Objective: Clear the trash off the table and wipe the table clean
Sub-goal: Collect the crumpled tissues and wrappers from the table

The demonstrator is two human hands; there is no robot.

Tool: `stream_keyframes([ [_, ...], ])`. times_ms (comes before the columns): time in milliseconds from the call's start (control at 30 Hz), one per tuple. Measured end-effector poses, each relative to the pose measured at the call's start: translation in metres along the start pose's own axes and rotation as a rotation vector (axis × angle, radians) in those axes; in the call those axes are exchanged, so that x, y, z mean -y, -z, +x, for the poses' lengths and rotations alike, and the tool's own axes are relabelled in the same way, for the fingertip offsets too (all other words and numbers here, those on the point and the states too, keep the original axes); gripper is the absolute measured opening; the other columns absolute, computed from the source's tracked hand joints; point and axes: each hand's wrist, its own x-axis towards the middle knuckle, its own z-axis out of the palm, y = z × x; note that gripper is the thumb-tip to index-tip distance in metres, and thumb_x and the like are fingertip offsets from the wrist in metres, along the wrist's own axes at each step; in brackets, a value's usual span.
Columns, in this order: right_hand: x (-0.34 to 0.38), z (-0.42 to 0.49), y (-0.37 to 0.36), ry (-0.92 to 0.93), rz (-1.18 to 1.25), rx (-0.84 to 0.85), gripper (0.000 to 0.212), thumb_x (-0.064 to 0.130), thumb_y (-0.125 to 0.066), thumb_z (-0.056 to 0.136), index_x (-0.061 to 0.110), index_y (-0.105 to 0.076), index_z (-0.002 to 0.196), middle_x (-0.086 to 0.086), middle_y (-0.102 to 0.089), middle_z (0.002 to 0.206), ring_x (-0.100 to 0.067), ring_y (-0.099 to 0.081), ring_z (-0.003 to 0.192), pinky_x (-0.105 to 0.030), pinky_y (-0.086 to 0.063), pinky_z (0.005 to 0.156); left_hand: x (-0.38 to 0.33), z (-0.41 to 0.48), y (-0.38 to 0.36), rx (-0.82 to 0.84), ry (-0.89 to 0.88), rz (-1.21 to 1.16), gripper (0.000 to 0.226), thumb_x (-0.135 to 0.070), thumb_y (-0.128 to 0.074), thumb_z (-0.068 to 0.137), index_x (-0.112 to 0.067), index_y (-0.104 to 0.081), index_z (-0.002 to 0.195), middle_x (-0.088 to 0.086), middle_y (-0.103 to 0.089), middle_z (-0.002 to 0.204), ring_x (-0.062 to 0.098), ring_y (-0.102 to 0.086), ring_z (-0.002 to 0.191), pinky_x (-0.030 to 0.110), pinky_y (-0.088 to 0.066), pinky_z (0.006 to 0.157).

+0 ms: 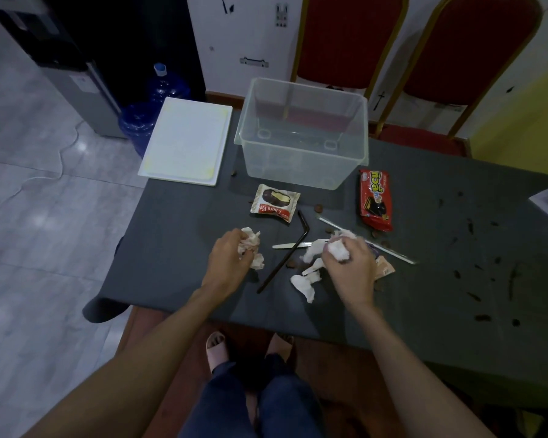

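Dark grey cloth covers the tabletop (pixel 178 216), and both bare hands rest on its near part. The left hand (pixel 231 260) has its grip closed around a crumpled tissue (pixel 250 240), with a further bit of white paper (pixel 258 262) poking out just beside the fingers. The right hand (pixel 350 267) has its grip clamped on a white tissue wad (pixel 339 249). More torn white tissue scraps (pixel 304 284) lie on the cloth just left of that hand, and a brownish wrapper (pixel 385 268) peeks out from under its far side.

Between the two hands lies a black bent straw (pixel 285 260), crossing a flat white plastic knife-like piece (pixel 290 245). A clear straw (pixel 389 249) runs diagonally beyond the right hand. Small brown crumbs (pixel 318 208) are scattered near these items, and dark smears (pixel 475 295) mark the cloth toward the right.

Farther back sit a Choco Pie wrapper (pixel 274 203) and, well apart to the right, a red biscuit packet (pixel 375 199). Behind them stands a clear plastic bin (pixel 304 165), open at the top, with a white lid (pixel 187 143) lying flat just left of it at the tabletop's far left edge. Two red chairs (pixel 348 39) stand beyond the tabletop, and blue water bottles (pixel 159 99) sit on the floor at the left.
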Motion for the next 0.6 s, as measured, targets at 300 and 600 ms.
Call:
stream_keyframes([
  [300,-0.002,-0.005,0.013,0.189,-0.101,0.638,0.029,0.008,-0.071,0.071,0.028,-0.063,0.091,0.007,-0.064,0.096,-0.012,-0.061,0.089,-0.032,-0.049,0.069,0.001,0.001,0.000,0.008,-0.010,-0.010,0.013,-0.016,-0.063,0.085,-0.012,-0.057,0.096,0.004,-0.061,0.095,0.023,-0.056,0.088,0.031,-0.040,0.073],
  [600,-0.017,-0.018,-0.006,0.315,-0.423,0.663,0.035,0.004,-0.068,0.077,0.020,-0.070,0.107,-0.003,-0.055,0.107,-0.021,-0.055,0.102,-0.028,-0.041,0.075,0.002,-0.006,0.003,0.025,-0.004,-0.018,0.013,-0.014,-0.061,0.086,-0.012,-0.056,0.098,0.006,-0.061,0.099,0.023,-0.056,0.090,0.033,-0.044,0.076],
])
